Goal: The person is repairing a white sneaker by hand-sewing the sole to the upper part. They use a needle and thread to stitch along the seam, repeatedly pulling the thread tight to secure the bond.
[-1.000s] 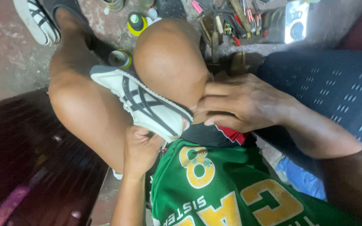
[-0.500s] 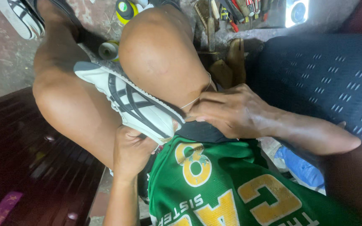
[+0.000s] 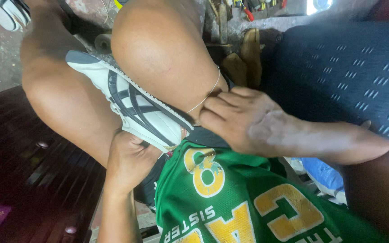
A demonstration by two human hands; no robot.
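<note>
Head view, left to right: dark slatted wooden floor (image 3: 32,180) at far left, then the left hand (image 3: 129,155) under a white leather sneaker with dark blue stripes (image 3: 129,105), fingers curled shut around the heel end from below. The sneaker lies tilted across the lap, toe up-left, heel down-right, wedged between the two bare knees. A thin pale thread (image 3: 205,95) runs taut from the heel area up across the right knee to the right hand (image 3: 244,121). That hand rests just beside the heel, fingertips (image 3: 212,110) pressed narrow together at the thread's end; cannot tell whether a needle is pinched there, it is hidden. Green jersey with yellow lettering (image 3: 230,202) fills the bottom. Tan wooden shoe lasts (image 3: 251,54) and small hand tools (image 3: 244,6) sit on the ground beyond the knees; dark blue patterned fabric (image 3: 347,72) at right. Risks, as a judgement: thread under tension across bare skin could snap or cut in if pulled hard; support on the heel is from one hand only, so a sharp tug could twist the sneaker out of the knees and slacken the stitch.
</note>
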